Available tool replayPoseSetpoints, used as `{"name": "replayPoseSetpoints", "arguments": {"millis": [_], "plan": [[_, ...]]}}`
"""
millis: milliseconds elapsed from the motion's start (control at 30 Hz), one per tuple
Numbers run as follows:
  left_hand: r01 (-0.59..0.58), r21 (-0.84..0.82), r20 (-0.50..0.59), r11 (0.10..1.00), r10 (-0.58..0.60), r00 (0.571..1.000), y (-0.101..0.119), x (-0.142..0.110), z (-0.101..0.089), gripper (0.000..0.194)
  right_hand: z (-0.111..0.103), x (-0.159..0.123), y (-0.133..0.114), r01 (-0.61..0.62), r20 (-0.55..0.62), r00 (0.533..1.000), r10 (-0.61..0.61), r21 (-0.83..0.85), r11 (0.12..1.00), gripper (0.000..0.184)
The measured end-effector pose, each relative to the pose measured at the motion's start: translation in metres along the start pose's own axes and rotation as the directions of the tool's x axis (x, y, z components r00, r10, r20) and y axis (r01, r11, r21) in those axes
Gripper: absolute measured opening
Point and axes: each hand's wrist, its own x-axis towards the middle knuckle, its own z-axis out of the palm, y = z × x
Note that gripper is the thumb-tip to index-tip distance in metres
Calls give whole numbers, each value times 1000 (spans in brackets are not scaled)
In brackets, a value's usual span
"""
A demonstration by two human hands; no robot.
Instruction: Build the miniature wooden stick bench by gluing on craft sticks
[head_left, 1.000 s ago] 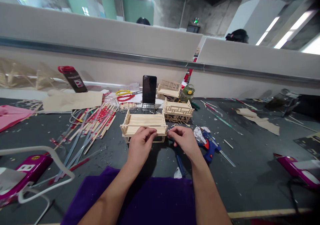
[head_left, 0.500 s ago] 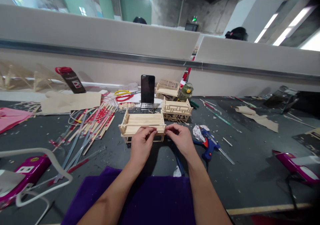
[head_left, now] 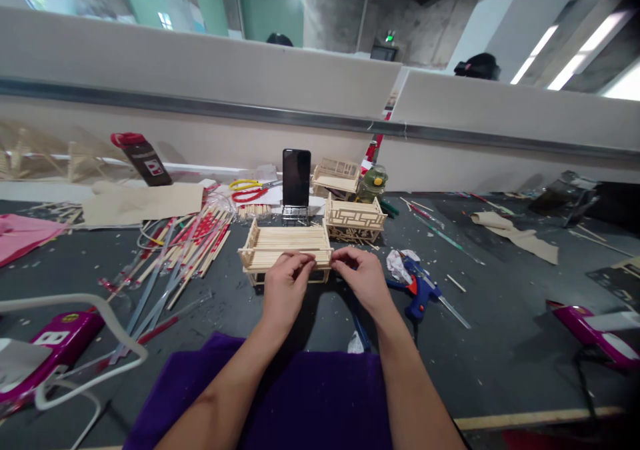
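Observation:
A small bench-like model made of thin wooden sticks (head_left: 280, 245) stands on the dark table in front of me. My left hand (head_left: 286, 283) has its fingers curled and pinched on the model's near edge. My right hand (head_left: 361, 278) is pinched too, at the model's near right corner. I cannot see whether a loose stick lies between the fingertips. A blue glue gun (head_left: 419, 291) lies just right of my right hand.
Behind the model a black phone (head_left: 296, 178) stands on a holder beside two more stick models (head_left: 354, 218). Bundled chopsticks (head_left: 195, 245) lie to the left, with scissors (head_left: 250, 190) and a dark bottle (head_left: 143, 158) farther back. Purple cloth (head_left: 280, 397) covers the near edge.
My right hand has closed in to the model's near right corner, beside the left hand. The view has shifted slightly; the model stays put.

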Motion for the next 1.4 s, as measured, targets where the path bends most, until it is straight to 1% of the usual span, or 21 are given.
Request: {"name": "replayPoseSetpoints", "arguments": {"millis": [400, 633, 967, 1167, 1400], "plan": [[3, -12, 24, 1000, -3, 1000, 2, 0, -2, 11, 0, -1, -2, 6, -5, 1000, -6, -38, 999, 14], [27, -37, 22, 999, -26, 999, 0, 1, -2, 11, 0, -1, -4, 13, -4, 1000, -13, -62, 998, 14], [30, -59, 23, 998, -28, 999, 2, 0, -2, 11, 0, -1, -4, 19, -15, 1000, -20, -68, 997, 13], [22, -46, 27, 999, -20, 999, 1, 0, -2, 12, 0, -2, -4, 25, -10, 1000, -26, -70, 997, 14], [44, -5, 35, 999, -43, 998, 2, 1, -3, 10, -1, -1, -4, 24, -5, 1000, -24, -51, 998, 14]]}}
